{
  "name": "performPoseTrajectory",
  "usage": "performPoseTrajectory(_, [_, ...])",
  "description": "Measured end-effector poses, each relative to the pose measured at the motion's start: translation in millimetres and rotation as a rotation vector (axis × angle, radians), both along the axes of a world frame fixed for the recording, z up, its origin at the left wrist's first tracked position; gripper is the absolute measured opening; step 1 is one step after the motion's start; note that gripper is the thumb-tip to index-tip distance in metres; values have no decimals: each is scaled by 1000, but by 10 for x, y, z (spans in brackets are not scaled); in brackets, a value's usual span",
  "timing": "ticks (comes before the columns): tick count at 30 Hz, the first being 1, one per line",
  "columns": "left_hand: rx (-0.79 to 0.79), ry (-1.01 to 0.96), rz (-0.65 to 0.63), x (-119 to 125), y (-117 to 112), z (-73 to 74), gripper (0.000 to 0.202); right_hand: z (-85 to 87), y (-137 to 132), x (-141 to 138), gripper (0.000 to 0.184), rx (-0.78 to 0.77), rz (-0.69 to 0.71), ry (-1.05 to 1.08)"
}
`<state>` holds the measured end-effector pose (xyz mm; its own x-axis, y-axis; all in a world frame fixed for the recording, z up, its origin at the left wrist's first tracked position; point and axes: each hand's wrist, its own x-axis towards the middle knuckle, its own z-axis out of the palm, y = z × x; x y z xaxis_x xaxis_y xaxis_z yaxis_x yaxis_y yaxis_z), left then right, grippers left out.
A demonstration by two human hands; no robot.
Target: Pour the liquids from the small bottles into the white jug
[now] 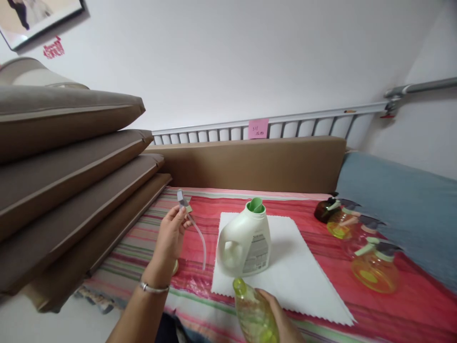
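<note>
My left hand (174,226) is closed around a spray head (182,200), grey and pale yellow, whose clear tube (202,240) hangs down to the right. Low in the view, my right hand (282,317) grips a see-through yellow-green spray bottle (255,312). No spray head sits on its neck, and the bottle leans to the left. Between and beyond both hands stands a white detergent jug (246,238) with a green pouring spout (256,205) in its uncapped mouth. A white sheet (303,286) with zigzag edges lies under the jug. Beside my left wrist, a small yellowish thing (175,267) is mostly hidden.
Several coloured spray bottles (376,271) line the right side, before a blue-grey cushion (392,200). Stacked brown cushions (71,157) rise at the left. A long brown cushion (250,164) and a white radiator (214,135) with a pink note (258,128) bound the back.
</note>
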<state>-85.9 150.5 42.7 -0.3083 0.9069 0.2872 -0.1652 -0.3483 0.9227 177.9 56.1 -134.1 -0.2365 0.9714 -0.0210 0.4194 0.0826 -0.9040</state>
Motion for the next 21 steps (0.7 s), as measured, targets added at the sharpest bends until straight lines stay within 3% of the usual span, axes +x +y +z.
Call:
performPoseTrajectory(4, [154,-323,-38,287,-177,133,24,351,-4,-133,85,-74,80,71])
performPoseTrajectory(9, [220,-434,-15,535,-282,120,19,663,-122,-204,79,-130,94,302])
performPoseTrajectory(17, [204,-433,-50,676,-406,60,18,770,-142,-266,79,-136,110,450])
performPoseTrajectory(21, [140,-394,-113,750,-480,-50,18,792,-89,-247,82,-101,97,499])
